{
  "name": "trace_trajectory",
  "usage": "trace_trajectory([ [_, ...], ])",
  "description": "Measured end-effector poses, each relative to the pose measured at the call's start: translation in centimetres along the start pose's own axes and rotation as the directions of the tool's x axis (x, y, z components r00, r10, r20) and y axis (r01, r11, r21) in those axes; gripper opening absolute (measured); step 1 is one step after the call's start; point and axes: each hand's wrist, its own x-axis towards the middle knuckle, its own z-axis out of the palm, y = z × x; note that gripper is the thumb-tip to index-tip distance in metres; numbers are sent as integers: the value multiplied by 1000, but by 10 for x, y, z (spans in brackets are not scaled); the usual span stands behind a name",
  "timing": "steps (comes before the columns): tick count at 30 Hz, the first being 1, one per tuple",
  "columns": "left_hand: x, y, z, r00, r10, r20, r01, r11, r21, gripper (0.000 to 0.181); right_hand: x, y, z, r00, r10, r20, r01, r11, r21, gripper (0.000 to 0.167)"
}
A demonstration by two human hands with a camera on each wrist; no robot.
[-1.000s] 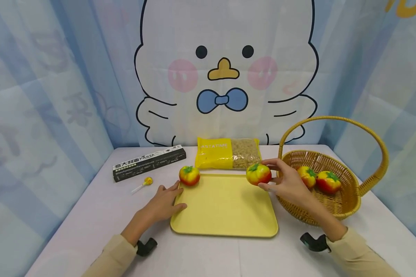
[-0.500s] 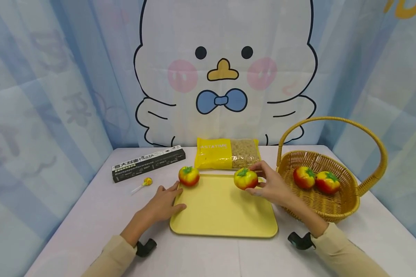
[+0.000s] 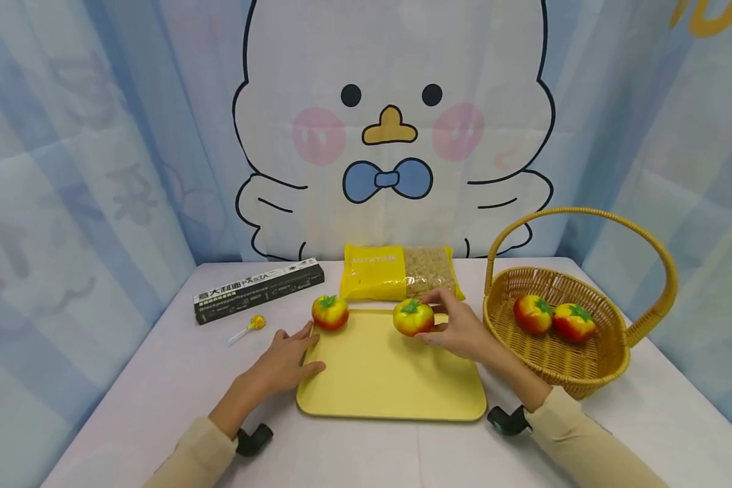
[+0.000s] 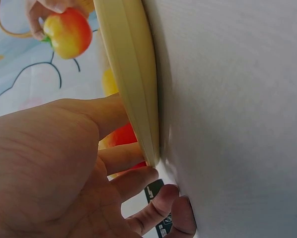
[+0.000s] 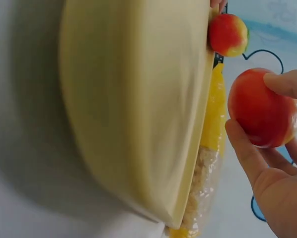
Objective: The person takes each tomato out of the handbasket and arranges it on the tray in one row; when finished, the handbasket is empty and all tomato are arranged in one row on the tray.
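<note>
My right hand [image 3: 460, 329] grips a red-and-yellow toy tomato [image 3: 413, 317] with a green leafy top. The right wrist view shows thumb and fingers around this tomato [image 5: 262, 107], held up over the yellow tray [image 3: 390, 386]. At the tray's left edge, my left hand [image 3: 283, 362] rests with spread fingers touching the rim. In the left wrist view, the tray's side [image 4: 131, 74] passes behind the thumb, while other fingers [image 4: 136, 181] lie at its outer edge. A second tomato [image 3: 330, 312] sits in the tray's far left corner, close to the left fingertips.
Right of the tray stands a wicker basket [image 3: 564, 376] with a tall handle, holding two tomatoes [image 3: 554, 318]. A yellow pasta bag [image 3: 373, 272] lies behind the tray. To the left are a black-and-white pasta box [image 3: 259, 291] and a lollipop [image 3: 256, 322]. Curtains surround the table.
The right hand has carried its tomato left from beside the basket to above the tray's back middle. The left hand has stayed on the tray's edge.
</note>
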Motion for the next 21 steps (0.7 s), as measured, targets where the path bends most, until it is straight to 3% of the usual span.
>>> trace_trajectory([
  [4,-2,-1,1,1000,4,1,-4,1000,-3,66,4,1,7,999,-38,19,38,999,5,59],
  [21,-4,2,-2,1000,9,3,-9,1000,-4,64,15,-9,14,996,-50,76,52,998,-22,56],
])
